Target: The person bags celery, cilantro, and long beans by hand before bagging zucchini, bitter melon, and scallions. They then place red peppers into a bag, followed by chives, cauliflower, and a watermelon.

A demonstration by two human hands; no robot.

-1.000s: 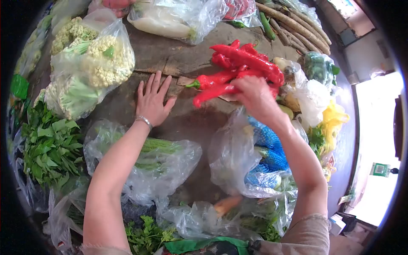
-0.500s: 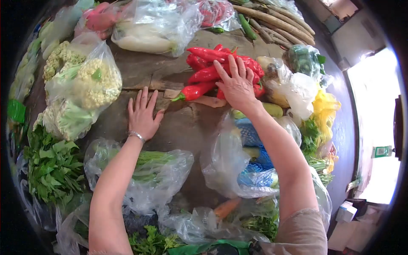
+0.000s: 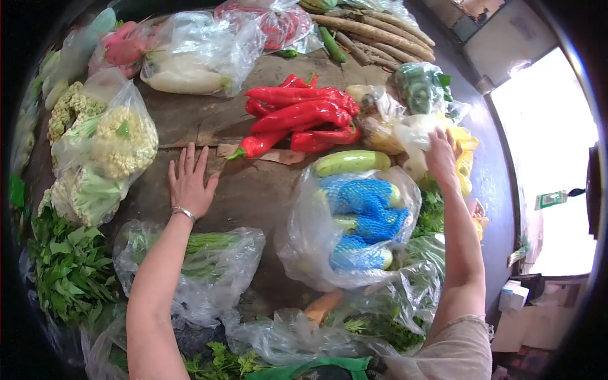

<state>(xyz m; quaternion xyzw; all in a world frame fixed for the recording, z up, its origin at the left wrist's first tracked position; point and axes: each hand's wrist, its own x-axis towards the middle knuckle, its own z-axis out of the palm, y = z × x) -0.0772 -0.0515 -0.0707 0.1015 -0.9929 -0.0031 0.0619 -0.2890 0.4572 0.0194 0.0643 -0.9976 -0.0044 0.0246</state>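
My left hand (image 3: pixel 191 183) lies flat on the dark board (image 3: pixel 215 120), fingers spread, holding nothing. A bracelet is on its wrist. To its right is a pile of shiny red peppers (image 3: pixel 301 114), one with its green stem towards this hand. Over on the right side, my right hand (image 3: pixel 441 155) is at a white plastic bag (image 3: pixel 418 136), its fingers bent against the plastic and partly hidden. Just beside that hand is a yellow plastic bag (image 3: pixel 465 149). Left of the white bag are pale root vegetables (image 3: pixel 377 117) in clear plastic.
Bagged cauliflower (image 3: pixel 130 139) and leafy greens (image 3: pixel 69 266) line the left. White radish (image 3: pixel 183 79) and long brown roots (image 3: pixel 380 31) lie at the back. Blue-netted vegetables (image 3: pixel 364 206), a pale green squash (image 3: pixel 351 163) and bagged green stalks (image 3: pixel 215 247) are nearer me.
My right hand has left the red peppers and moved right to the white plastic bag. My left hand still rests flat on the board. The whole view has shifted slightly.
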